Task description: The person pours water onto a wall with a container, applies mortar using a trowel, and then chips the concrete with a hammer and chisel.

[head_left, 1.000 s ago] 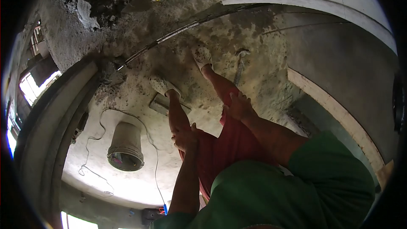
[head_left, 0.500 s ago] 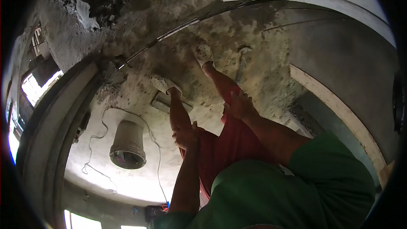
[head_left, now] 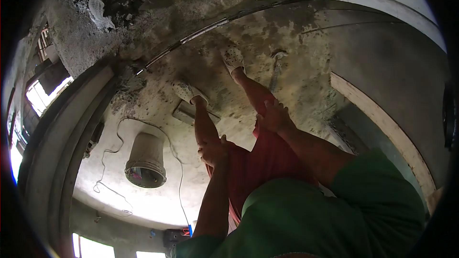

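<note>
Inspection finds the left hand [head_left: 213,152] and right hand [head_left: 276,116] curled onto the red shorts [head_left: 270,160] at the knees, no tool visible in either; sound bracing calls for even pressure and 2 shoes [head_left: 233,57] flat on the floor [head_left: 301,88].

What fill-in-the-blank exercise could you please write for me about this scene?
The shirt is ____ in colour. The shorts below it are ____. Of the left hand and the right hand, the one nearer the bucket is the ____ hand.

Missing words: green; red; left.
</note>
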`<state>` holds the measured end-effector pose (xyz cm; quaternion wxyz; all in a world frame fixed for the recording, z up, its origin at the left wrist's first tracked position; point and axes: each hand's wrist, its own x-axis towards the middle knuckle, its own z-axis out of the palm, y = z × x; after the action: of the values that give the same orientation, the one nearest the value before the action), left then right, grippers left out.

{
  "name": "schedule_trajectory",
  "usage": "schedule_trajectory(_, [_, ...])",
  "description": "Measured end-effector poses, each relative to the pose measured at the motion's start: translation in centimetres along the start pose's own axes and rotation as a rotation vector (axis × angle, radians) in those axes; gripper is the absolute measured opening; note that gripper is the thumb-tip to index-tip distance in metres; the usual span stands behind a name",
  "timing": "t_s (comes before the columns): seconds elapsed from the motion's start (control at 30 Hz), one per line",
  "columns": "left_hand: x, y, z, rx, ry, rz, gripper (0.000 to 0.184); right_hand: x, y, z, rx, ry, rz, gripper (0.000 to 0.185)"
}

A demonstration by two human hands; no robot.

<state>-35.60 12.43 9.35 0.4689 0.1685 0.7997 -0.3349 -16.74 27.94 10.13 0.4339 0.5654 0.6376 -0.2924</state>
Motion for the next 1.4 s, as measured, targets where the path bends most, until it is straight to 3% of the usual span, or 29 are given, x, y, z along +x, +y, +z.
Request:
schedule_trajectory(0.4, [0.0,0.0,-0.5,-0.028,-0.006,0.004,0.089,0.1,0.1,0.3,0.018,0.013,-0.008,0.074])
schedule_trajectory(0.47, [-0.1,0.1,-0.6,-0.009,0.016,-0.007,0.096,0.1,0.1,0.4,0.016,0.026,-0.007,0.074])
schedule_trajectory(0.6, [0.1,0.1,-0.3,0.007,0.006,-0.008,0.096,0.0,-0.1,0.2,0.026,0.011,0.003,0.076])
schedule_trajectory(0.67, [0.2,0.0,-0.1,0.011,0.001,-0.003,0.088,0.0,-0.2,0.2,0.026,0.006,0.007,0.076])
schedule_trajectory(1.4, [0.3,-0.3,0.3,0.042,0.009,-0.009,0.093,-0.2,-0.3,1.2,-0.026,0.073,-0.015,0.073])
